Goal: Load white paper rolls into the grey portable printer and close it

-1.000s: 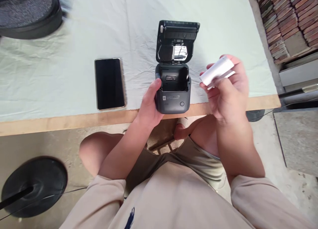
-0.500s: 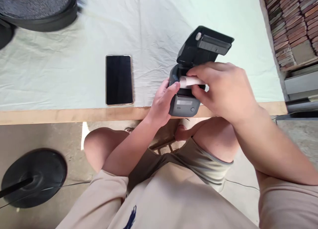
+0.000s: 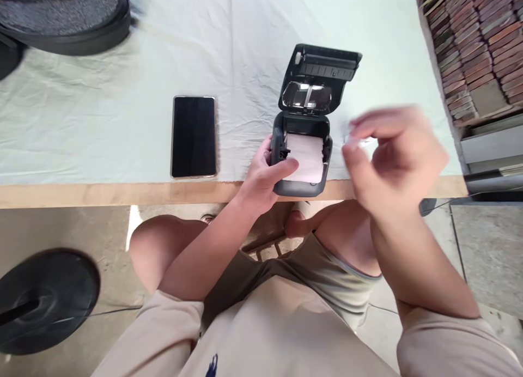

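A small dark label printer (image 3: 302, 189), its lid (image 3: 321, 74) swung up and back, is at the table's front edge. My left hand (image 3: 263, 178) grips the printer's left side, thumb over the paper. The white paper roll (image 3: 306, 148) lies inside the printer's bay, its loose end spread toward the front. To the right of the printer, my right hand (image 3: 394, 159) is raised apart from it and blurred by motion. Its thumb and forefinger pinch together, with a small whitish bit between them that I cannot make out.
A phone (image 3: 194, 137) with a dark screen lies on the pale tablecloth (image 3: 245, 50) left of the printer. A black case with grey lining (image 3: 61, 17) stands at the far left. Stacked bricks (image 3: 482, 55) are beyond the right edge; a round black base (image 3: 49, 301) is on the floor.
My right hand has come out of the printer and moved right. The white paper now lies flat in the bay under my left thumb. The printer has turned and its lid interior shows more.
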`<state>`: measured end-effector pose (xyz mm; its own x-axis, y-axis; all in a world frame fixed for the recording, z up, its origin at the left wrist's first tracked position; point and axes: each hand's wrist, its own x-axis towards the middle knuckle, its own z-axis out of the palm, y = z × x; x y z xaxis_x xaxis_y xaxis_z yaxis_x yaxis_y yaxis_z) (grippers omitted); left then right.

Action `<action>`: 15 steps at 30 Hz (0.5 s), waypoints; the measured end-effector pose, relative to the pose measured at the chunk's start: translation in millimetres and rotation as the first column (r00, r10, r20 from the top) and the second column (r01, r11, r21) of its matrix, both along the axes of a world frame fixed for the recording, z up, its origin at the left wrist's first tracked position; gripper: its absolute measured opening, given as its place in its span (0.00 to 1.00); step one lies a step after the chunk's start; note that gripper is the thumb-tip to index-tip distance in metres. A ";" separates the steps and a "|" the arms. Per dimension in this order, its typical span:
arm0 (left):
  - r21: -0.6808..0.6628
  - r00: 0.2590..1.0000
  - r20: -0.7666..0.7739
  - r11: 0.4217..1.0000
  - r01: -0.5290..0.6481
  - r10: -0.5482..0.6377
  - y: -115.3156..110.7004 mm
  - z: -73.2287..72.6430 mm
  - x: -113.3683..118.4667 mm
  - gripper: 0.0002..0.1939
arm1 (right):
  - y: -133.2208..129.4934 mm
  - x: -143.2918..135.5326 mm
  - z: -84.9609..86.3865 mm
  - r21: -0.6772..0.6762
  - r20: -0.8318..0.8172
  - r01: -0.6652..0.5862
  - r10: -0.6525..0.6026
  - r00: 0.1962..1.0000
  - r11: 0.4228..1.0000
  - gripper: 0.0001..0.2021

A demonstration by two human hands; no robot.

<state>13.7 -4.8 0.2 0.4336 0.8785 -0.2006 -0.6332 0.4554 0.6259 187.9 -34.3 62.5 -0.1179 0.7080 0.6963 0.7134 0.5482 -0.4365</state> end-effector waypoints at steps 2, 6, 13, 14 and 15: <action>0.024 1.000 -0.019 1.000 -0.010 0.010 1.4 -3.4 0.9 0.31 | 19.7 4.7 -5.3 -0.098 -0.179 0.048 -0.065 0.982 0.994 0.15; 0.006 0.998 -0.059 1.000 -0.026 0.027 3.3 -4.7 2.7 0.32 | 47.8 9.8 -19.1 -0.319 -0.423 -0.137 -0.012 0.906 0.938 0.25; 0.056 0.998 -0.058 0.998 0.015 -0.012 2.6 -6.2 -0.3 0.37 | 36.2 11.1 -45.8 -0.357 -0.536 -0.284 0.053 0.842 0.890 0.26; 0.070 0.999 -0.052 0.997 0.020 -0.017 1.6 -6.8 -1.0 0.38 | 33.7 10.0 -50.3 -0.374 -0.529 -0.305 0.069 0.846 0.876 0.27; 0.083 0.999 -0.048 0.996 0.022 -0.018 0.5 -7.2 -1.7 0.39 | 31.3 8.5 -54.4 -0.394 -0.534 -0.332 0.080 0.842 0.857 0.29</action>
